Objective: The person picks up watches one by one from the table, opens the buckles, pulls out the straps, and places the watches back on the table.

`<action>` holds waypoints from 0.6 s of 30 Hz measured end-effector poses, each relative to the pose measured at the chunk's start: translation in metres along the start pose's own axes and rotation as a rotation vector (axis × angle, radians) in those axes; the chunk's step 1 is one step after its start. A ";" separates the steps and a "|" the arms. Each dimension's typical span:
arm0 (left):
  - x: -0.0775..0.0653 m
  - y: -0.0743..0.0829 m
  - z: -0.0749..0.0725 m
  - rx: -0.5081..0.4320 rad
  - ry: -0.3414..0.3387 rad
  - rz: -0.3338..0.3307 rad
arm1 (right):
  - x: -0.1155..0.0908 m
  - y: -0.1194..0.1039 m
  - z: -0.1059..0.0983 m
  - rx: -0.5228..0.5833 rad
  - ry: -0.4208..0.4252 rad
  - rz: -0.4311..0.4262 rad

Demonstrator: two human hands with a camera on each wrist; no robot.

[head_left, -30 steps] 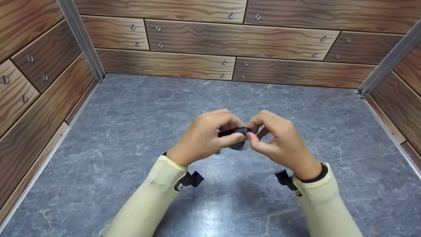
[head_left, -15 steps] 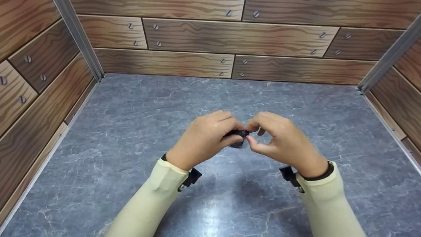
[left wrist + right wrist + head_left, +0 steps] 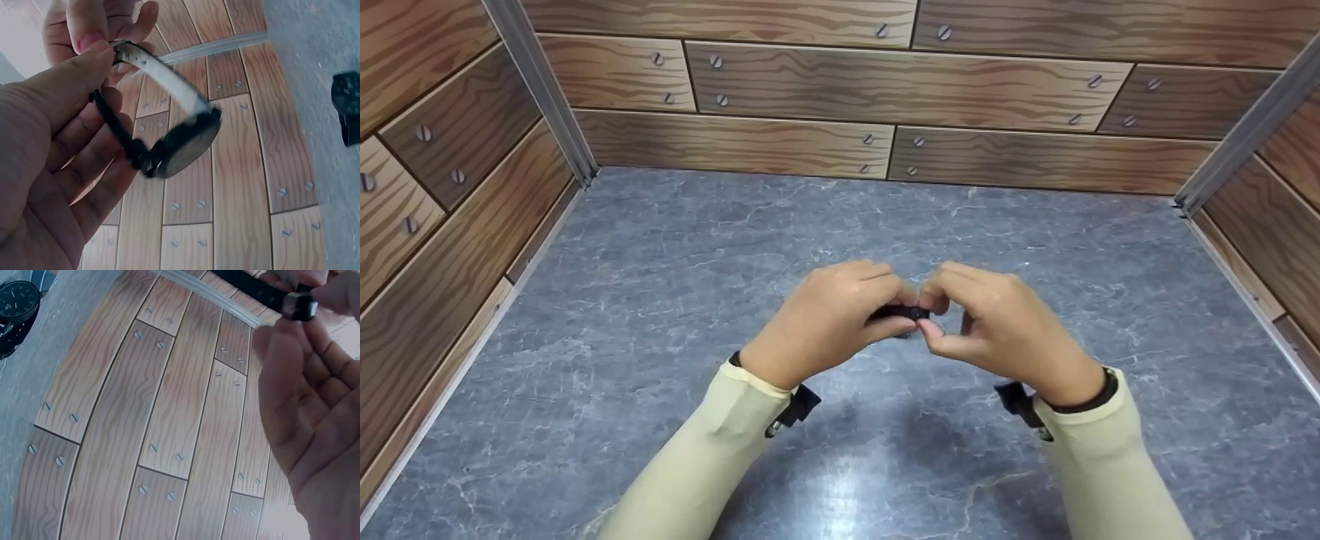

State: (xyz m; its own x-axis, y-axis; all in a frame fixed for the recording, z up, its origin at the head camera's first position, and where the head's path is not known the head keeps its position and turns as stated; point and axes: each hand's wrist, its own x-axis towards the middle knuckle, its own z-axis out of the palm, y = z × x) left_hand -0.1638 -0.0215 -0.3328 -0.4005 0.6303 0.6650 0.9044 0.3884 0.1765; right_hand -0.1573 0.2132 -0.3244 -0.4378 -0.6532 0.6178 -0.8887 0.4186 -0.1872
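Both hands hold a black wristwatch (image 3: 188, 143), its strap bent into a loop with a pale inner side. My left hand (image 3: 825, 319) pinches the strap near its joined ends between thumb and fingers. Opposite it, my right hand (image 3: 997, 322) pinches the strap end by the metal buckle (image 3: 298, 305) with thumb and forefinger. The case hangs away from the fingers in the left wrist view, its dial turned from that camera. In the head view the hands cover most of this watch, leaving a dark strip of strap between the fingertips.
A second black wristwatch (image 3: 18, 304) with a round dial lies on the grey marbled table (image 3: 697, 247). Wood-patterned panels (image 3: 900, 82) enclose the back and sides, with metal posts (image 3: 547, 90) at the corners.
Both hands have shifted slightly down in the head view, still gripping the watch strap. The dark shape beneath them is now more covered.
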 end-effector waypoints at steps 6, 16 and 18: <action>0.001 0.001 -0.001 -0.108 0.023 -0.006 | -0.003 0.003 -0.004 0.234 0.010 0.046; 0.000 -0.006 0.000 -0.227 -0.001 -0.057 | -0.003 0.004 -0.010 0.291 0.025 0.087; 0.000 -0.008 -0.001 -0.211 -0.004 -0.065 | -0.003 0.005 -0.011 0.266 0.011 0.108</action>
State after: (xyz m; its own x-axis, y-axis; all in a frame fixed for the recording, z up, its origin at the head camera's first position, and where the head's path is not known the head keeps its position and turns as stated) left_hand -0.1706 -0.0253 -0.3339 -0.4588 0.6116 0.6445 0.8874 0.2790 0.3670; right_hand -0.1589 0.2249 -0.3188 -0.5320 -0.6063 0.5911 -0.8420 0.3046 -0.4453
